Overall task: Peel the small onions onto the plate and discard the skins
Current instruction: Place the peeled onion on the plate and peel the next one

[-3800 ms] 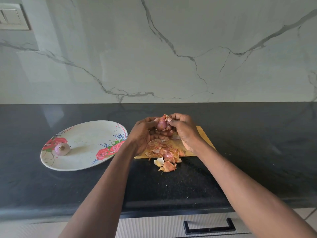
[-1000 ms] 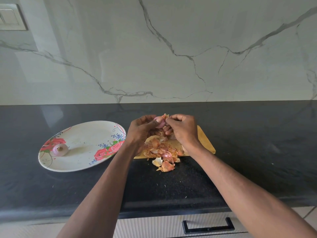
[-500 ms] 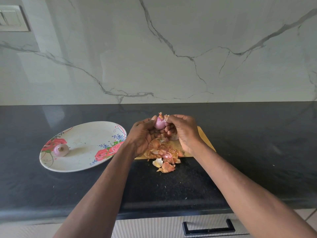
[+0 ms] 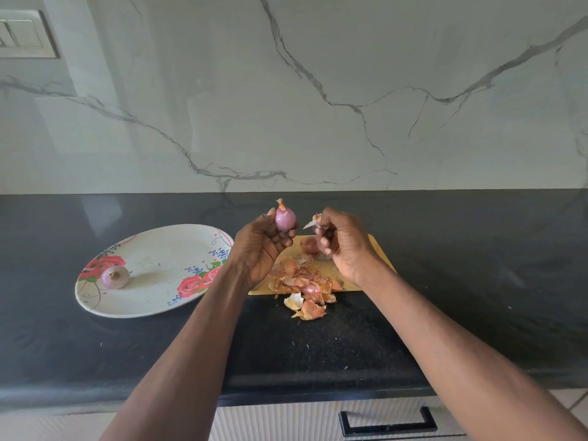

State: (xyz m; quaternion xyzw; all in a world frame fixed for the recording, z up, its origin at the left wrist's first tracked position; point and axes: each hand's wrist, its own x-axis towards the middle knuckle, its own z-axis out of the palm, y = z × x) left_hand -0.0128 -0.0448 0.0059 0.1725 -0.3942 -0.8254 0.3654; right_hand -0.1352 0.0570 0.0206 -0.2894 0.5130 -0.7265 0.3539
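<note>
Skins (image 4: 305, 286) are heaped on the board's near edge, a few spilling onto the tabletop (image 4: 318, 345). Above them the onion (image 4: 285, 219) looks glossy pink, mostly bare (dry tuft on top), pinched in the left hand (image 4: 261, 246) fingers (image 4: 288, 238). Half a second ago both hands met on it; now the right hand (image 4: 345, 241) has pulled away, pinching a skin scrap (image 4: 313, 220), with one peeled onion (image 4: 114, 276) on the plate (image 4: 152, 300) off left.

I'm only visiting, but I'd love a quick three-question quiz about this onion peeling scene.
1. True or false: the floral plate holds one peeled onion.
2. Which hand grips the pink onion? A left hand B right hand
3. Fill in: most loose skins lie on the yellow ___.

Key: 1 true; 2 A; 3 board.
</note>
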